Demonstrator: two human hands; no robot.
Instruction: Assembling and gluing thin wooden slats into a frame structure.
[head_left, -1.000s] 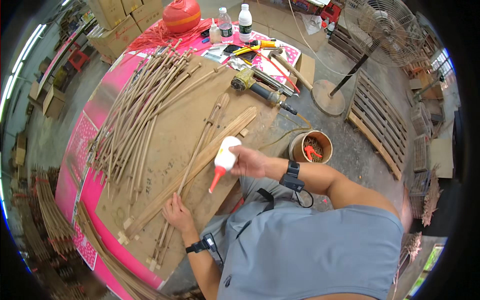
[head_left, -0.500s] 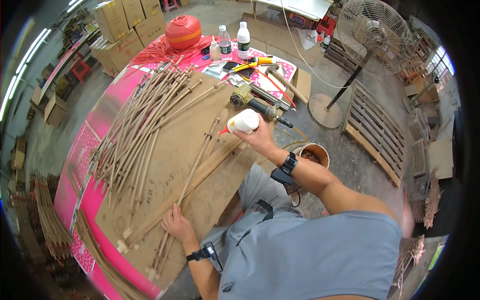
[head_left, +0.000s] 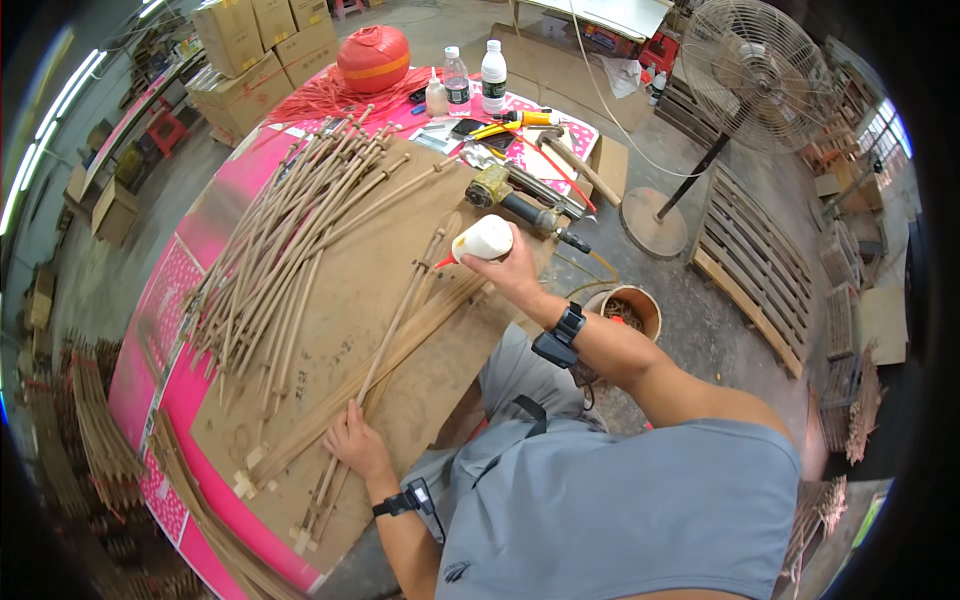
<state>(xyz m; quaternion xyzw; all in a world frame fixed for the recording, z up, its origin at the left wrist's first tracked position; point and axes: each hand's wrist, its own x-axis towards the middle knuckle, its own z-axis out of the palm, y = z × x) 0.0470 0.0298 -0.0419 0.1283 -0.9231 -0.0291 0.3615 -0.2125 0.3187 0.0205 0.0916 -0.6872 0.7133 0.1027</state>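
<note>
My right hand [head_left: 512, 272] is wrapped round a white squeeze bottle [head_left: 484, 240], tilted so its red nozzle points down and left. The nozzle tip is close to the upper part of a thin wooden rod [head_left: 385, 345], near a small dark collar on it; I cannot tell if it touches. At the lower part of that rod is my left hand [head_left: 358, 442], its fingers closed over it. The rod lies beside a flat wooden strip [head_left: 340, 400] on a brown board [head_left: 320, 350]. A large pile of similar rods [head_left: 290, 250] lies left of my hands.
An air-powered tool [head_left: 515, 207] with a hose, a hammer [head_left: 580, 165] and bottles [head_left: 493, 78] stand or lie at the table's far side. A red ball of twine [head_left: 372, 60] sits behind the pile. To the right are a bucket [head_left: 650, 312], a standing fan [head_left: 752, 75] and a pallet [head_left: 750, 265].
The squeeze bottle in my right hand has shifted slightly left, its nozzle staying near the rod. My left hand keeps its place on the rod. The whole view has shifted a little.
</note>
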